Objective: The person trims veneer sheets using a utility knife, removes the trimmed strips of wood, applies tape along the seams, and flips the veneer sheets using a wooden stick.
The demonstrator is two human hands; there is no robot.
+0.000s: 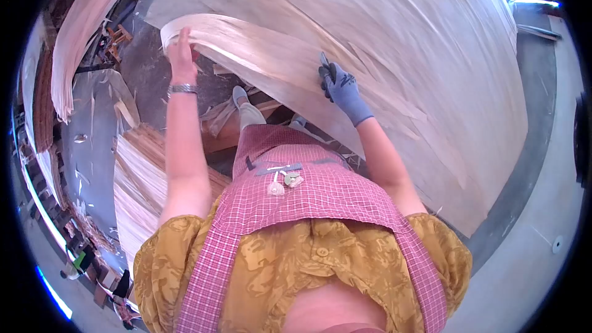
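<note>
A long pale strip of wood veneer (271, 55) lies across a larger stack of veneer sheets (431, 43), its left end raised and curled. My bare left hand (182, 58), with a metal band at the wrist, is at that curled end; its fingers lie over the veneer and the thumb is at the near edge. My right hand (341, 86) wears a blue-grey glove with dark fingers, closed over the strip's middle. A short grey pointed tool (324, 59) sticks out from its fingers; its exact kind is unclear.
More veneer sheets (86, 37) hang at the upper left. Another veneer pile (139, 185) lies left of me, close to my left forearm. Wood scraps (117, 40) litter the dark floor. A grey wall (530, 240) stands at the right.
</note>
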